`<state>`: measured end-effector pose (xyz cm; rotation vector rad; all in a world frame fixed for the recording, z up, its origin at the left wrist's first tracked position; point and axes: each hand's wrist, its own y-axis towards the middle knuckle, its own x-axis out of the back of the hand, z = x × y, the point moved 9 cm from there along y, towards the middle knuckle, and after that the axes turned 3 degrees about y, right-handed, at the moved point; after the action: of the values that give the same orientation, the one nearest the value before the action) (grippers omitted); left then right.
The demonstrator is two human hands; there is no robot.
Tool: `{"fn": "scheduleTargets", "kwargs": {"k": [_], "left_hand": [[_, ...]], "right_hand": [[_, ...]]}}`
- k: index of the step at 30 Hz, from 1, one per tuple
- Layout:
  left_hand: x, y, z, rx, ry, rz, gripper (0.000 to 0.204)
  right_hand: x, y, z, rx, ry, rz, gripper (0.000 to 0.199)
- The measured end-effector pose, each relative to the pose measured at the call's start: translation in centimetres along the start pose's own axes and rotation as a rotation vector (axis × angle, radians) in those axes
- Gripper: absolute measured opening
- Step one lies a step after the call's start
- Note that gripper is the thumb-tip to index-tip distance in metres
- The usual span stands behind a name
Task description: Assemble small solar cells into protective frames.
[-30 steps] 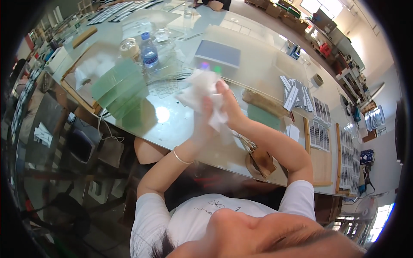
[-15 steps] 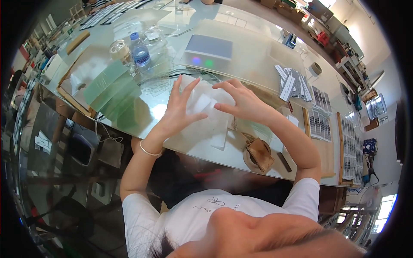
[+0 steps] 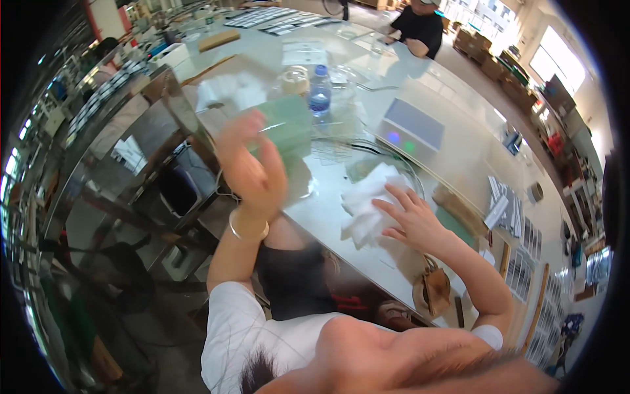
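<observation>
My right hand (image 3: 415, 222) rests with spread fingers on a pile of crumpled thin white sheets (image 3: 364, 207), which may be tissue or film. My left hand (image 3: 252, 171), blurred by motion, is lifted off to the left by the table's near edge. Its fingers look apart, and I see nothing held in them. Behind that hand lie translucent green sheets (image 3: 289, 125), partly hidden by it. A ring-shaped brown thing with a tan flap (image 3: 432, 292) sits to the near side of my right forearm.
A water bottle (image 3: 319, 95) and a clear jar (image 3: 295, 80) stand beyond the green sheets. A blue-grey box (image 3: 412, 125) rests farther right. Printed strips (image 3: 504, 209) lie at the right. A person in black (image 3: 420, 31) is at the far side.
My left hand has moved away from the white sheets to the left and is raised. My right hand has stayed by them and now lies flatter on them. The view has turned left.
</observation>
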<state>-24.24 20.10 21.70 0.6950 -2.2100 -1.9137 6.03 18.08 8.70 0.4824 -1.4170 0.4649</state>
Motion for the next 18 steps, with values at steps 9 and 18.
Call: {"fn": "scheduleTargets", "kwargs": {"k": [9,18], "left_hand": [[1.1,1.0,25.7,1.211,-0.225,0.184,0.042],[5.8,-7.0,37.8,1.186,0.004,-0.049,0.055]], "right_hand": [[-0.6,0.8,0.0,0.021,-0.062,0.02,0.073],[-0.3,1.3,0.2,0.029,-0.051,0.04,0.073]]}}
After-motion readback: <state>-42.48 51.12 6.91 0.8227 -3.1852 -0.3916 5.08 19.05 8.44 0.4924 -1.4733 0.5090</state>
